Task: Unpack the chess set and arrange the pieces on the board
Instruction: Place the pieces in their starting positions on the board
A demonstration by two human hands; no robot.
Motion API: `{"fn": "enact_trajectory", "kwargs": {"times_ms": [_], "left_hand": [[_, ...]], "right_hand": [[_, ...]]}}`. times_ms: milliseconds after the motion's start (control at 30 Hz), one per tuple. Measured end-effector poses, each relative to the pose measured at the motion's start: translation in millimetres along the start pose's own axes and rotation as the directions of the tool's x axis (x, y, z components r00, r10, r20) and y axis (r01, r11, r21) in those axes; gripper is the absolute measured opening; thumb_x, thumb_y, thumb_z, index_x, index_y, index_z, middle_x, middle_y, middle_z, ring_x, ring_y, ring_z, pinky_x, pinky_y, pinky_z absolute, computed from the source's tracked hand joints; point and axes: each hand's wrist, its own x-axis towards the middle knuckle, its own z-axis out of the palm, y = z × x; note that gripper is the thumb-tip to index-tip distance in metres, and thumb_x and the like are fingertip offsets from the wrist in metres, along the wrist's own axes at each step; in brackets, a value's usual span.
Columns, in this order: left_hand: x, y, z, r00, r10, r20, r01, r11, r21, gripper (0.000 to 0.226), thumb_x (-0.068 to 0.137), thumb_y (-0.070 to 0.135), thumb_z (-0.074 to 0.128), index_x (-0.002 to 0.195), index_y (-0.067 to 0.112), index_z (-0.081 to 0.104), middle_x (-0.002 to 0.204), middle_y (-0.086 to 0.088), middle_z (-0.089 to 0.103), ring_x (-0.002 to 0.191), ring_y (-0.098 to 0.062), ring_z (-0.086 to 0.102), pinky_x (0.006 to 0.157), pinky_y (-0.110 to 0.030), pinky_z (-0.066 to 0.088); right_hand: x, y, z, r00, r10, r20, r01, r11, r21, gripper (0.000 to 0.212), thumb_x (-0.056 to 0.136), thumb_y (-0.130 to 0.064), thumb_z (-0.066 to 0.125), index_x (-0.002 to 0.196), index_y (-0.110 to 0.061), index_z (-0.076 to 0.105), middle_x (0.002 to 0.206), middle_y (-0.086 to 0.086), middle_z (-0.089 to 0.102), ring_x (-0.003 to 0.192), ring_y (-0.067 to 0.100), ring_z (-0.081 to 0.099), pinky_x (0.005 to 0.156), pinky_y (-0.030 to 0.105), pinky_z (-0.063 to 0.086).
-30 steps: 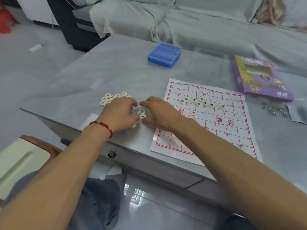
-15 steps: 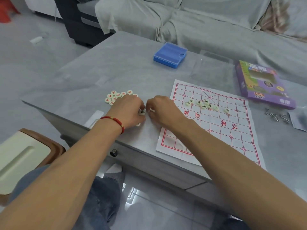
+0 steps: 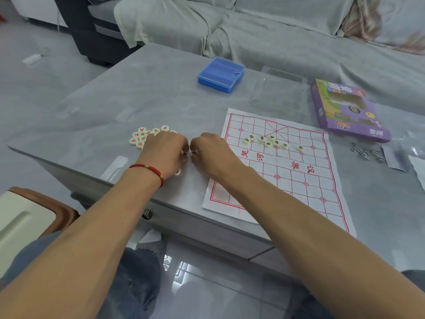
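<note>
A white paper board (image 3: 287, 171) with a red grid lies on the grey table (image 3: 138, 93). Several cream round pieces with dark marks (image 3: 271, 141) sit on its far half. A heap of pieces with red marks (image 3: 142, 135) lies left of the board. My left hand (image 3: 165, 155), with a red bracelet on the wrist, and my right hand (image 3: 211, 153) meet knuckle to knuckle between heap and board. Each hand's curled fingers pinch a small black-marked piece (image 3: 189, 153). One more piece (image 3: 177, 172) peeks out under my left hand.
A blue plastic case (image 3: 220, 73) sits at the table's far side. A purple box (image 3: 347, 110) lies at the right, with small metal parts (image 3: 365, 153) and clear bags beside it. A covered sofa runs behind. The table's near edge is just below my wrists.
Both hands curled their fingers and closed together over the loose pieces beside the board. The camera view shifted slightly.
</note>
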Motion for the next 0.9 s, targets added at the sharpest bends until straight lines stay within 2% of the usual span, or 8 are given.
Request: {"fn": "enact_trajectory", "kwargs": {"times_ms": [100, 233, 333, 433, 667, 733, 800, 900], "left_hand": [[0.6, 4.9, -2.9, 0.999, 0.001, -0.036, -0.002, 0.999, -0.033, 0.02, 0.096, 0.027, 0.06, 0.113, 0.024, 0.07, 0.106, -0.006, 0.07, 0.103, -0.031, 0.061, 0.085, -0.041, 0.049], [7.2, 20.2, -10.4, 0.994, 0.03, -0.104, -0.044, 0.99, -0.136, 0.021, 0.099, 0.023, 0.059, 0.116, 0.018, 0.07, 0.108, -0.011, 0.067, 0.104, -0.032, 0.058, 0.09, -0.045, 0.048], [20.0, 41.6, -14.0, 0.99, 0.049, -0.133, -0.074, 0.979, -0.189, 0.02, 0.1, 0.022, 0.059, 0.117, 0.018, 0.069, 0.109, -0.009, 0.065, 0.104, -0.029, 0.059, 0.089, -0.037, 0.045], [34.9, 70.5, -12.7, 0.993, 0.062, -0.103, -0.083, 0.972, -0.219, 0.024, 0.1, 0.022, 0.058, 0.123, 0.018, 0.065, 0.115, -0.009, 0.062, 0.107, -0.026, 0.059, 0.092, -0.033, 0.044], [67.5, 110.6, 3.4, 0.988, 0.112, -0.109, -0.135, 0.963, -0.235, 0.027, 0.099, 0.02, 0.061, 0.125, 0.019, 0.067, 0.116, -0.009, 0.062, 0.107, -0.026, 0.06, 0.097, -0.035, 0.047], [72.7, 119.3, 4.9, 0.98, 0.122, -0.156, -0.158, 0.955, -0.252, 0.027, 0.098, 0.017, 0.061, 0.124, 0.017, 0.068, 0.114, -0.011, 0.062, 0.106, -0.027, 0.059, 0.095, -0.034, 0.046], [77.5, 128.1, 6.9, 0.97, 0.142, -0.197, -0.189, 0.95, -0.247, 0.028, 0.098, 0.015, 0.062, 0.125, 0.016, 0.068, 0.113, -0.011, 0.062, 0.104, -0.027, 0.059, 0.092, -0.032, 0.045], [90.5, 141.0, 7.8, 0.968, 0.157, -0.194, -0.197, 0.959, -0.205, 0.029, 0.098, 0.015, 0.062, 0.127, 0.017, 0.067, 0.115, -0.011, 0.063, 0.106, -0.027, 0.058, 0.094, -0.033, 0.045]], "right_hand": [[-3.3, 16.1, -16.9, 0.995, 0.047, -0.091, -0.038, 0.995, 0.096, 0.023, 0.094, -0.016, 0.057, 0.111, -0.008, 0.07, 0.107, 0.013, 0.065, 0.1, 0.03, 0.06, 0.084, 0.037, 0.046], [-23.7, 83.8, -40.5, 0.952, 0.253, -0.17, -0.224, 0.959, 0.172, 0.021, 0.094, -0.016, 0.059, 0.109, -0.011, 0.074, 0.104, 0.008, 0.071, 0.098, 0.026, 0.063, 0.09, 0.043, 0.051], [-52.8, 141.5, -51.7, 0.888, 0.416, -0.197, -0.385, 0.906, 0.174, 0.02, 0.092, -0.017, 0.063, 0.107, -0.011, 0.076, 0.104, 0.005, 0.074, 0.098, 0.024, 0.065, 0.092, 0.037, 0.052], [-68.0, 183.7, -58.5, 0.854, 0.493, -0.166, -0.473, 0.869, 0.149, 0.02, 0.091, -0.016, 0.067, 0.109, -0.01, 0.075, 0.104, 0.007, 0.074, 0.095, 0.025, 0.065, 0.088, 0.033, 0.051], [-41.2, 214.7, -54.2, 0.87, 0.468, -0.156, -0.443, 0.88, 0.174, 0.024, 0.091, -0.023, 0.071, 0.11, -0.008, 0.074, 0.106, 0.006, 0.072, 0.094, 0.021, 0.063, 0.084, 0.032, 0.051], [-40.1, 215.5, -53.7, 0.874, 0.452, -0.179, -0.422, 0.888, 0.183, 0.019, 0.093, -0.023, 0.067, 0.101, -0.008, 0.076, 0.099, 0.005, 0.072, 0.092, 0.023, 0.064, 0.082, 0.033, 0.052], [-43.0, 220.9, -59.3, 0.857, 0.465, -0.223, -0.427, 0.882, 0.2, 0.021, 0.094, -0.019, 0.059, 0.09, -0.005, 0.074, 0.089, 0.007, 0.073, 0.086, 0.026, 0.065, 0.076, 0.034, 0.053], [-51.0, 232.7, -69.0, 0.795, 0.552, -0.253, -0.482, 0.827, 0.289, 0.029, 0.096, -0.021, 0.053, 0.09, -0.001, 0.072, 0.084, 0.014, 0.072, 0.081, 0.03, 0.066, 0.073, 0.038, 0.056]]}}
